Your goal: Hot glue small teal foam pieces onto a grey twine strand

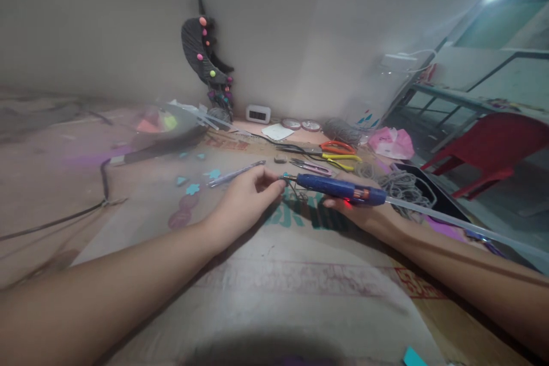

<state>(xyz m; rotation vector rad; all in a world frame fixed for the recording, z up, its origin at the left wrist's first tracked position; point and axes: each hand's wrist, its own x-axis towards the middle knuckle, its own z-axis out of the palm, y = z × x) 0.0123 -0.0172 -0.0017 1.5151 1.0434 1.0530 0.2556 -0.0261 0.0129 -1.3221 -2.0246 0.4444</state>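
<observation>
A blue glue gun [341, 187] with a long clear glue stick running out of its back lies across my right hand [360, 213], whose fingers are closed round its far side. A red light glows on its underside. My left hand [256, 191] pinches a small teal piece [285, 177] with dark cord at the fingertips. The gun's metal nozzle touches or nearly touches this piece; the exact contact is too small to tell. Below the hands lies a translucent sheet [274, 297] over printed cardboard.
Teal cut-outs [193, 189] and a clear pen [237, 174] lie left of centre. Orange-handled scissors [338, 147], yellow-handled pliers [342, 157] and snips [311, 167] lie beyond. Grey yarn [405, 189] is tangled at the right. A dark cable [55, 220] crosses the left side.
</observation>
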